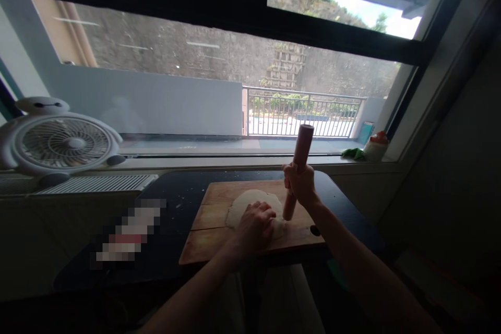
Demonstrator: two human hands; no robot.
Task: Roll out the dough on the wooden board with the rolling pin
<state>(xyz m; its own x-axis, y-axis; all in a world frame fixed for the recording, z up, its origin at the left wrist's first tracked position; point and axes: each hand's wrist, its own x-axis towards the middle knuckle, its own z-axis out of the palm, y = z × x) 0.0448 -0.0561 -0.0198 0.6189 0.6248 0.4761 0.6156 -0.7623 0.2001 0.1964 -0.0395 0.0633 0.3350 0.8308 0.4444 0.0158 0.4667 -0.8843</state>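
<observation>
Nearest you, the wooden cutting board point(207, 242) lies on the dark table point(166, 190), and your left hand point(255, 223) rests on the near part of the flattened dough point(246, 200), its back up and fingers loosely bent; whether they pinch any of it can't be made out. The dough lies around the middle of the board, with the left the nearer hand to it. Your right hand point(302, 183), to the right of the dough, is wrapped firmly round the wooden rolling pin point(302, 147). The pin's long axis is steep, leaning right toward its top, with its lower end just beside the dough's right edge; whether that end touches the board is unclear. Farther off, a white fan point(64, 143) stands at the left, an orange-topped container point(376, 149) sits at the right of the windowsill point(258, 163), and a metal railing point(305, 114) shows outside
</observation>
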